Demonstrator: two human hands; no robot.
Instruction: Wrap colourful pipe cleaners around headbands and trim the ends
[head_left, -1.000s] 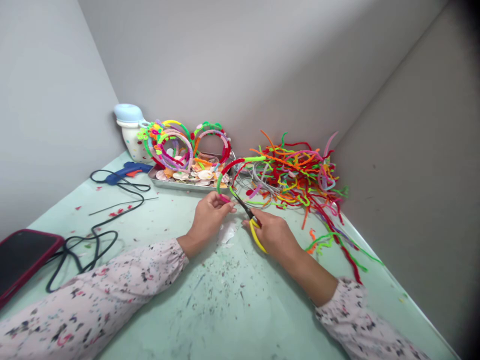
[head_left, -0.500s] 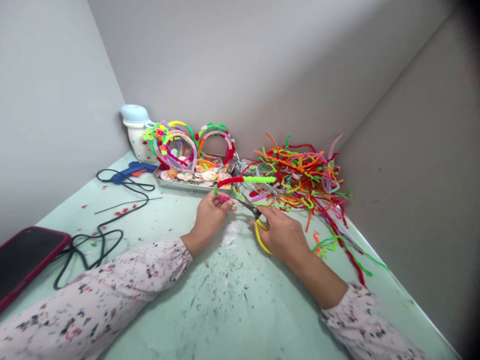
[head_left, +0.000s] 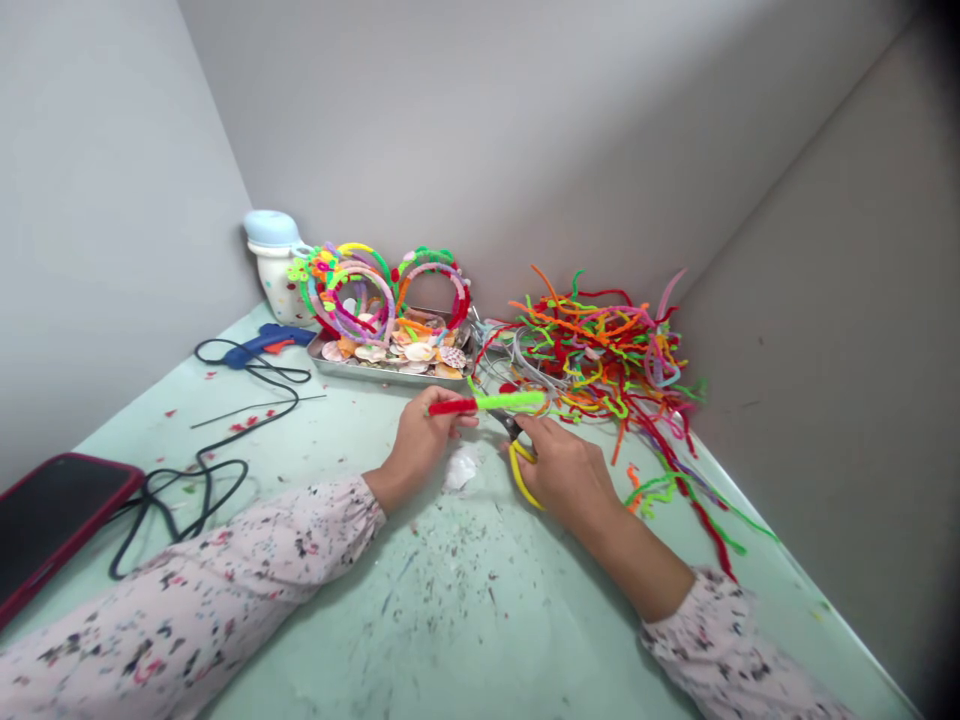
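My left hand (head_left: 421, 440) is closed on one end of a headband (head_left: 510, 400) wrapped in fuzzy pipe cleaner, red near the fingers and lime green farther out. It lies almost level, seen nearly edge-on, and reaches to the right. In my right hand (head_left: 566, 465) is a pair of scissors (head_left: 521, 470) with yellow handles. Their dark blades point up and left, partly hidden behind the headband; whether they touch it I cannot tell. Below, between both hands, a crumpled whitish scrap (head_left: 461, 467) rests on the table.
A metal tray (head_left: 375, 373) of seashells, with several decorated headbands (head_left: 367, 300), stands at the back. Right of it is a tangled heap of pipe cleaners (head_left: 600, 340). Leftward are a blue glue gun (head_left: 262, 343) with its cord, a cup (head_left: 277, 265) and a phone (head_left: 60, 530).
The headband has tilted from a raised arch to a nearly flat line and come lower, in front of the scissor blades. Both hands have stayed about where they were.
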